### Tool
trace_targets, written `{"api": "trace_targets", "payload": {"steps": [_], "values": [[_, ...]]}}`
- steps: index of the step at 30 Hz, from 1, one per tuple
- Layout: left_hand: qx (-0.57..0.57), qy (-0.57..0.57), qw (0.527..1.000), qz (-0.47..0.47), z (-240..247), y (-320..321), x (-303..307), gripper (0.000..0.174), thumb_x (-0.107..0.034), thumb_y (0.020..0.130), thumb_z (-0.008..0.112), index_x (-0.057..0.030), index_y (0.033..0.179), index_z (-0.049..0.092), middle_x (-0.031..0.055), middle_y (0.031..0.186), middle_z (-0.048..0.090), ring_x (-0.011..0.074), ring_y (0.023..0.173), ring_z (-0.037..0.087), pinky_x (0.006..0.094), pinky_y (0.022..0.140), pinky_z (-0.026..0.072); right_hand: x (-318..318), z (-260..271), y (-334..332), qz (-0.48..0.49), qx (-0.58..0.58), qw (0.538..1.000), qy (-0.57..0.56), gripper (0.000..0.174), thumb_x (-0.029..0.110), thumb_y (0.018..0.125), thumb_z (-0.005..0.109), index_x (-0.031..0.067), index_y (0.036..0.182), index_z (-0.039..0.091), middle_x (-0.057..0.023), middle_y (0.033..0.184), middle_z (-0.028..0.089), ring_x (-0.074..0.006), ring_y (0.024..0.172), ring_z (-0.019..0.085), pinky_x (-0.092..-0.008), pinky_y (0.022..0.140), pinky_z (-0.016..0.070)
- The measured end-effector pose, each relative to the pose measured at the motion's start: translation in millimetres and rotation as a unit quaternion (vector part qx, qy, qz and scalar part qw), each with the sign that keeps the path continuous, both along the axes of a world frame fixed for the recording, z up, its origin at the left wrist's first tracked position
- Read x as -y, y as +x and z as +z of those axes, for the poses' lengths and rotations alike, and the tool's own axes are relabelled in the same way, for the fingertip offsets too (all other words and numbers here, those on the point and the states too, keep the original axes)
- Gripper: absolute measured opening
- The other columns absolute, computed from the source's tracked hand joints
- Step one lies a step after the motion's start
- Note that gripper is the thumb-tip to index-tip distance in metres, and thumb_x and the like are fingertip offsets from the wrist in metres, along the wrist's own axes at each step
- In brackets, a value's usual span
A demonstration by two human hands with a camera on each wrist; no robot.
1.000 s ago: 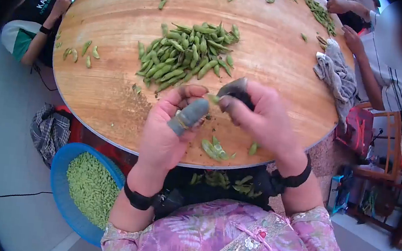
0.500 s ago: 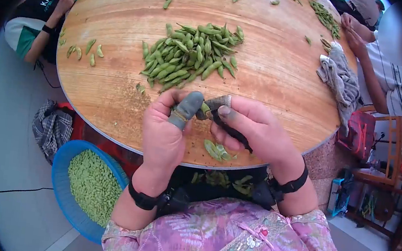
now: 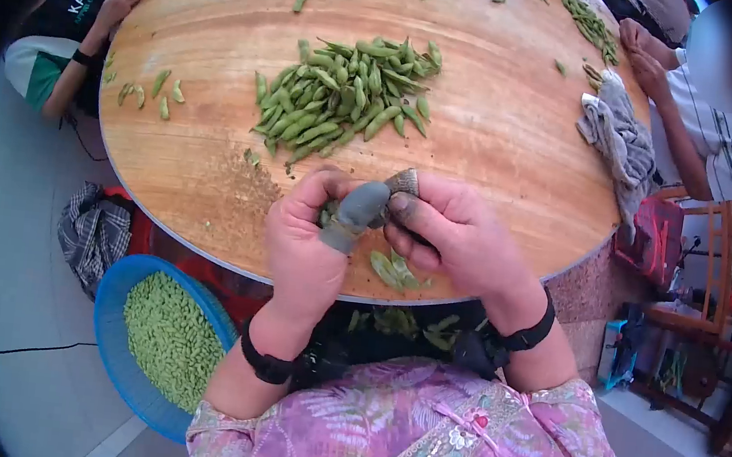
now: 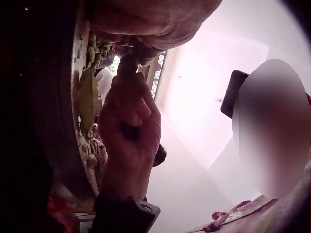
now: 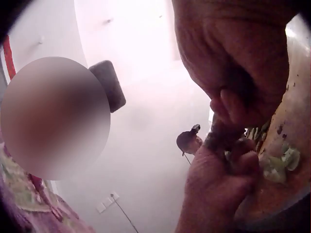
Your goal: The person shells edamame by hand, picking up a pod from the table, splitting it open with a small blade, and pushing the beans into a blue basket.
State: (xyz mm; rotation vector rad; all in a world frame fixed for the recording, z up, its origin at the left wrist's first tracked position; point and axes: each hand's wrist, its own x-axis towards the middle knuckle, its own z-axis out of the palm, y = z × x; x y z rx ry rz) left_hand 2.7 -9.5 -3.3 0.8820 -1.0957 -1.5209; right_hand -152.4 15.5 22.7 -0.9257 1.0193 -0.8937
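Both hands meet over the near edge of the table, just in front of a heap of green soybean pods (image 3: 335, 100). My left hand (image 3: 306, 245) has its fingers curled and its thumb, in a grey finger cover (image 3: 364, 206), pressed across a soybean pod largely hidden by the hands. A bit of green (image 3: 328, 214) shows beneath that thumb. My right hand (image 3: 467, 239) pinches at the same spot, thumb against a covered index finger (image 3: 404, 181). Split empty pods (image 3: 393, 271) lie below the hands, seen too as pale shells (image 5: 282, 165) in the right wrist view.
A blue basin (image 3: 107, 317) of shelled beans stands low at the left, beside a checked cloth (image 3: 93, 235). Scattered pods (image 3: 166, 96) lie left on the table (image 3: 502, 118). A grey towel (image 3: 615, 148) hangs over its right edge. Other people sit at both sides.
A second ago a pod showed between the fingertips, hands slightly apart. The hands have come together and lower, and the left thumb has tipped right over the pod, hiding it.
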Motion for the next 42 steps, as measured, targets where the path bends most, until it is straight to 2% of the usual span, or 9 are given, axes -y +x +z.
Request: {"api": "trace_targets", "payload": {"steps": [8, 11, 13, 17, 19, 29, 35, 38, 42], "values": [[-0.25, 0.119, 0.941, -0.194, 2.0, 9.5, 6.6, 0.011, -0.013, 0.082, 0.065, -0.005, 0.087, 0.06, -0.0011, 0.08, 0.058, 0.0061, 0.066, 0.051, 0.018, 0.055, 0.0379, -7.0, 12.8, -0.8, 0.03, 0.162, 0.978, 0.127, 0.017, 0.017, 0.092, 0.047, 0.0056, 0.081, 0.055, 0.004, 0.06, 0.05, -0.0015, 0.046, 0.04, -0.0178, 0.04, 0.0301], [-0.265, 0.174, 0.937, -0.144, 4.3, 3.1, 1.9, 0.012, -0.011, 0.081, 0.066, -0.0045, 0.088, 0.059, -0.0018, 0.08, 0.057, 0.0045, 0.067, 0.05, 0.0167, 0.053, 0.0354, -6.3, 7.4, 7.4, -0.02, -0.04, 0.999, -0.027, 0.016, 0.016, 0.089, 0.051, 0.0043, 0.079, 0.055, 0.0033, 0.058, 0.05, -0.004, 0.047, 0.044, -0.0205, 0.041, 0.0327], [-0.152, 0.082, 0.982, -0.083, -1.0, -0.8, -2.6, 0.013, -0.008, 0.079, 0.067, -0.0033, 0.088, 0.058, -0.0021, 0.082, 0.057, 0.0028, 0.067, 0.049, 0.016, 0.053, 0.0358, -4.7, -6.1, 10.0, -0.116, -0.386, 0.828, -0.39, 0.014, 0.014, 0.085, 0.054, 0.0017, 0.078, 0.055, 0.002, 0.057, 0.05, -0.0064, 0.049, 0.047, -0.0238, 0.042, 0.0349], [-0.073, 0.023, 0.996, -0.041, -1.1, 1.1, -2.1, 0.014, -0.006, 0.078, 0.067, -0.0024, 0.087, 0.058, -0.0027, 0.082, 0.058, 0.0018, 0.067, 0.049, 0.0158, 0.054, 0.0369, -7.1, -5.8, 6.0, -0.097, -0.417, 0.825, -0.368, 0.013, 0.012, 0.083, 0.056, -0.0005, 0.078, 0.055, 0.0006, 0.057, 0.05, -0.0072, 0.05, 0.048, -0.0252, 0.044, 0.0367], [-0.05, 0.037, 0.997, -0.054, 3.3, 4.5, -4.1, 0.013, -0.005, 0.078, 0.067, -0.002, 0.088, 0.059, -0.0024, 0.081, 0.058, 0.0025, 0.066, 0.05, 0.0164, 0.057, 0.0397, -6.5, 0.2, 4.3, -0.073, -0.176, 0.974, -0.126, 0.012, 0.011, 0.083, 0.056, -0.0004, 0.079, 0.056, 0.0007, 0.057, 0.051, -0.0063, 0.052, 0.049, -0.0244, 0.045, 0.0378], [-0.023, -0.027, 0.999, -0.003, -5.2, 3.7, -2.8, 0.014, -0.005, 0.077, 0.068, -0.0018, 0.089, 0.061, -0.0022, 0.076, 0.058, 0.0039, 0.064, 0.051, 0.0175, 0.056, 0.04, -7.2, -9.6, 13.1, -0.1, -0.361, 0.861, -0.344, 0.011, 0.008, 0.088, 0.048, 0.0008, 0.088, 0.057, 0.0018, 0.062, 0.053, -0.0022, 0.048, 0.043, -0.0171, 0.044, 0.033], [-0.091, 0.047, 0.994, -0.036, -2.5, 10.2, 0.0, 0.015, -0.003, 0.079, 0.065, -0.0004, 0.094, 0.062, 0.0008, 0.082, 0.061, 0.0051, 0.069, 0.054, 0.0178, 0.061, 0.0434, 0.6, -1.3, 8.7, -0.091, -0.013, 0.996, 0.009, 0.012, 0.008, 0.086, 0.049, 0.0004, 0.086, 0.059, 0.0018, 0.061, 0.053, -0.0038, 0.049, 0.045, -0.0187, 0.044, 0.0351], [-0.096, 0.064, 0.993, -0.022, -2.5, 18.1, 4.7, 0.019, -0.002, 0.08, 0.062, 0.0004, 0.099, 0.061, 0.0022, 0.084, 0.062, 0.0053, 0.071, 0.055, 0.0183, 0.062, 0.0441, 5.6, 0.8, -5.0, 0.147, -0.143, 0.975, -0.083, 0.015, 0.011, 0.086, 0.05, -0.0001, 0.093, 0.059, 0.0027, 0.058, 0.052, -0.0037, 0.051, 0.046, -0.0216, 0.045, 0.0384], [-0.083, 0.092, 0.992, -0.032, -2.4, 23.7, 4.5, 0.021, 0.0, 0.081, 0.06, 0.0007, 0.101, 0.061, 0.0015, 0.083, 0.061, 0.0051, 0.07, 0.054, 0.0183, 0.062, 0.0431, 41.1, 6.2, -28.1, 0.008, -0.412, 0.868, -0.277, 0.017, 0.011, 0.082, 0.054, 0.0031, 0.096, 0.06, -0.0046, 0.058, 0.057, -0.0139, 0.052, 0.055, -0.0297, 0.049, 0.0438]]}}
